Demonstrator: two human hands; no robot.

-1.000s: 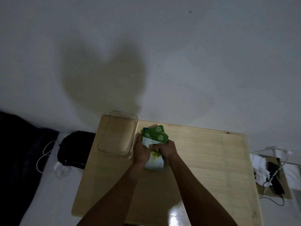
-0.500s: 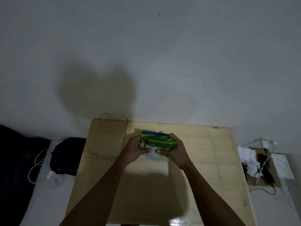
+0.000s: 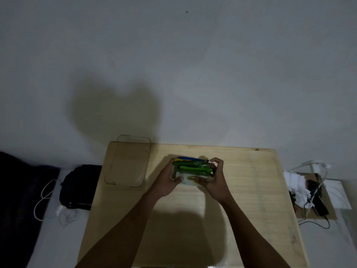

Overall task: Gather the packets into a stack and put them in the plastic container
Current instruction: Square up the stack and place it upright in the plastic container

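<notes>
Now both hands pinching packet stack [image 3: 193, 168] by short ends: left hand [image 3: 167, 181], right hand [image 3: 214, 179]. Stack hovering, probably just above table [image 3: 251, 190], long axis crosswise. Plastic container [image 3: 127, 161] lying left of stack, empty; left hand nearer it.

the packets [image 3: 193, 168] i see are green and blue with yellow, one white at the bottom — the table [image 3: 251, 190] is pale wood grain, the container [image 3: 116, 171] clear, the wall [image 3: 212, 64] grey.
</notes>
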